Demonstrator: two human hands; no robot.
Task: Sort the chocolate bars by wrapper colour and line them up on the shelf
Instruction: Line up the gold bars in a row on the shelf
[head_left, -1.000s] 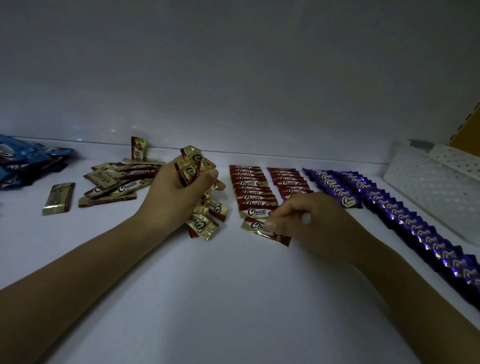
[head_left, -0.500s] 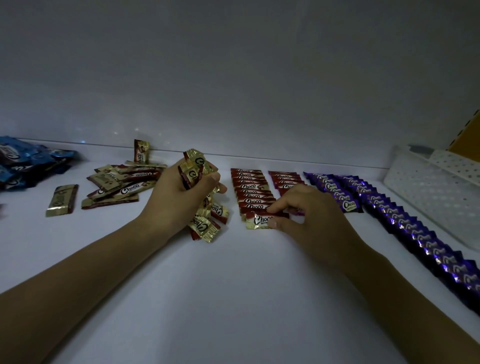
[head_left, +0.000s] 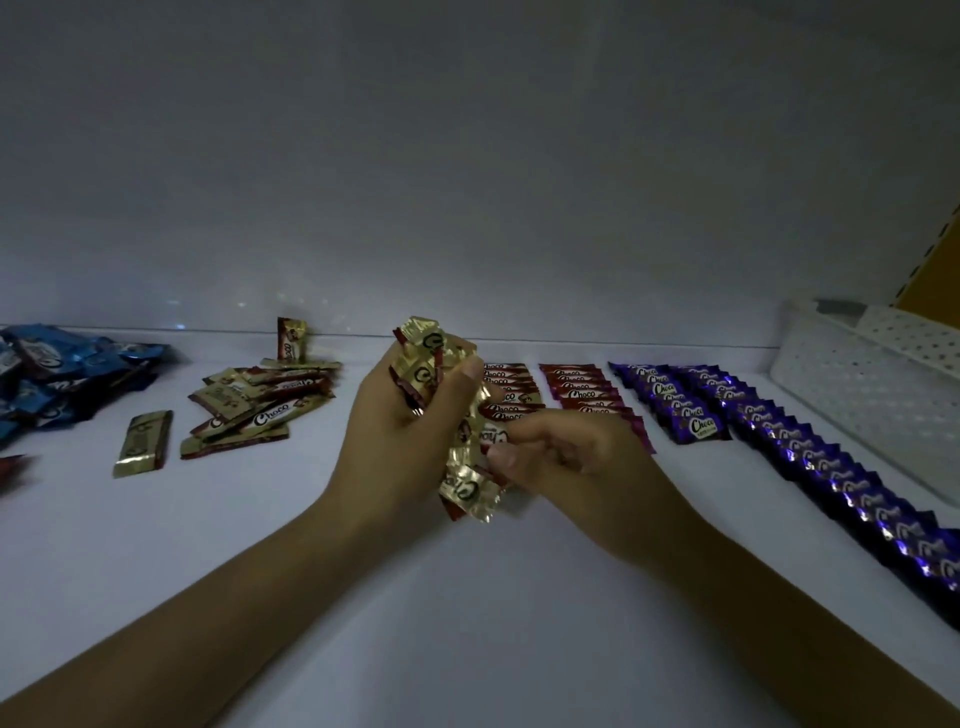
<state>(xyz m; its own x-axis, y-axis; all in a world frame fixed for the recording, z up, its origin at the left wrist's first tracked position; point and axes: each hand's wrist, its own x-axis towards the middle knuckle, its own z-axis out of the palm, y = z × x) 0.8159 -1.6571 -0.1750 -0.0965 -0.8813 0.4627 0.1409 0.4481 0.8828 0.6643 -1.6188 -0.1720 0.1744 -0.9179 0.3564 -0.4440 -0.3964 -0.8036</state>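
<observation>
Gold bars (head_left: 423, 340) are clamped in the left hand (head_left: 384, 447) — judged light, slippery; one is pinched edgewise by the right hand (head_left: 571, 467) alongside.

"Choco" is read on the red-wrapped chocolate bars (head_left: 576, 393) lined in two rows, and on the front purple-wrapped chocolate bar (head_left: 701, 426), where a smaller line beneath cannot be made out. The same word is seen on the loose pile of red-and-gold foil bars (head_left: 272, 418), and upside down on the bundle of gold foil bars (head_left: 462, 486), where a large "C" is also shown higher up.
</observation>
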